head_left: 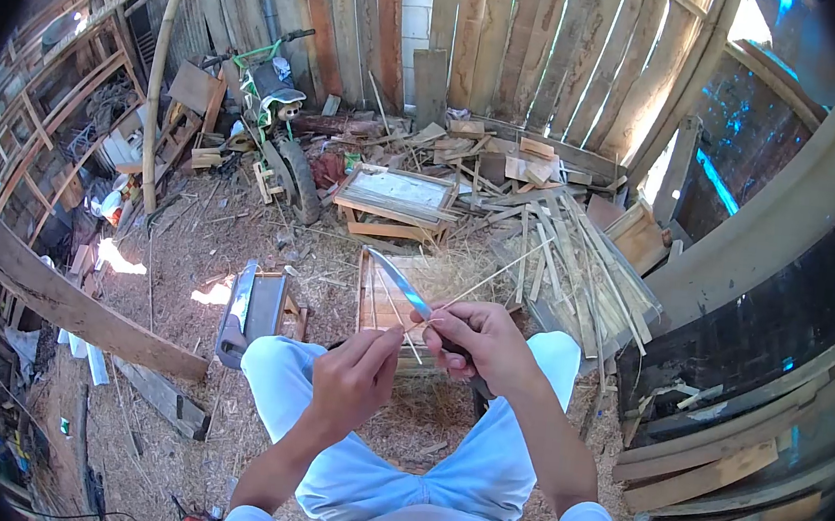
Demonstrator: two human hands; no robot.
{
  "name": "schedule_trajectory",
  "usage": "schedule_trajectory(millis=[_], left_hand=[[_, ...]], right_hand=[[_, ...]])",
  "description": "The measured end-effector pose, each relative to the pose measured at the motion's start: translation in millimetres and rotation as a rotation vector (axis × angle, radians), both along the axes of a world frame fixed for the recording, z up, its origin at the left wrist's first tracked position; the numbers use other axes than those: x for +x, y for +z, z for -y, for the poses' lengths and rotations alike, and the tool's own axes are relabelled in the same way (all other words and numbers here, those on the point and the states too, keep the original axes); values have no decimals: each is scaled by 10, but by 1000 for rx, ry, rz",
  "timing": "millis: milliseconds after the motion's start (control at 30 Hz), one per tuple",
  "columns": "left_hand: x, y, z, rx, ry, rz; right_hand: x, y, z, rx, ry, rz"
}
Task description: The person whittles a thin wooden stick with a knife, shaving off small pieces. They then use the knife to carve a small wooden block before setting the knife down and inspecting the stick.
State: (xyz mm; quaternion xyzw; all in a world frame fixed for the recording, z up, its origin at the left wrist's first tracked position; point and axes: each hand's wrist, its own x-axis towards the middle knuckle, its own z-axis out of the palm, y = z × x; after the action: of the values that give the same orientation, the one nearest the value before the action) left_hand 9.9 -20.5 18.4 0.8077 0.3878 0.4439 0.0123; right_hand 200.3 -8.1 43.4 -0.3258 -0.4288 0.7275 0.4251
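Note:
My right hand (482, 345) is closed round the handle of a knife (397, 281), its long blade pointing up and to the left. A thin wooden strip (499, 271) runs from my hands up to the right, passing beside the blade at my right fingers. Close by on the left, my left hand (354, 375) is closed in a pinch, fingertips on the near end of the strip; that end is mostly hidden. Below the knife sits a low wooden board (383, 302) with a few thin sticks (405, 328) lying across it.
A saw (236, 313) rests on a small stool (267, 304) by my left knee. Ahead stands a low wooden table (394, 193) with a pale top. Split strips (578, 266) are piled at right; a small motorbike (284, 137) leans near the plank wall. Shavings cover the ground.

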Motion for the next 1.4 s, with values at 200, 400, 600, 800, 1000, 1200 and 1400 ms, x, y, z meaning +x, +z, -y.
schedule_trajectory(millis=[200, 400, 600, 800, 1000, 1200, 1400], left_hand=[[11, -17, 16, -27, 4, -21], [-173, -39, 77, -1, 69, -59], [27, 25, -8, 1, 63, -17], [20, 43, -6, -29, -5, 20], [-15, -22, 17, 31, -27, 17], [85, -12, -3, 0, -21, 86], [-20, 23, 71, -105, -30, 59]], right_hand=[[45, -65, -38, 22, -29, 82], [542, 27, -264, 53, -383, 114], [135, -60, -41, 4, -162, 21], [65, -14, 5, -25, -41, -48], [268, 19, -32, -82, -68, -50], [50, -80, 79, -60, -58, 1], [326, 43, -60, -79, -123, -101]])
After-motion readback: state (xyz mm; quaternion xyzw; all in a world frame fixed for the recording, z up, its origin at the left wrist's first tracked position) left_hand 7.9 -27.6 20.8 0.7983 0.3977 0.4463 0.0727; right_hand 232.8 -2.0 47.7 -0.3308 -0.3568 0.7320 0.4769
